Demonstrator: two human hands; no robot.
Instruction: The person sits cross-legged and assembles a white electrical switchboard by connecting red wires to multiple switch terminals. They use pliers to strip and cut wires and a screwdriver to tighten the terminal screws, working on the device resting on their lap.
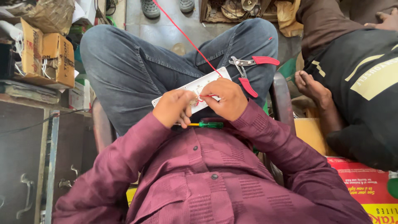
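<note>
A white rectangular switch plate (188, 89) lies tilted across my lap on my jeans. My left hand (173, 108) grips its near-left part. My right hand (226, 98) pinches the end of a thin red wire (186, 38) against the plate's middle; the wire runs up and away toward the floor. A screwdriver with a green handle and yellow shaft (207, 124) lies on my lap just below both hands. Red-handled pliers (248, 68) rest on my right thigh, beside the plate's far corner.
A cardboard box (47, 56) with wires sits on a cluttered shelf at left, above metal drawers (25, 174). Another person in dark clothes (356, 91) sits at right, foot near my chair arm (282, 99). A red and yellow box (365, 186) lies at lower right.
</note>
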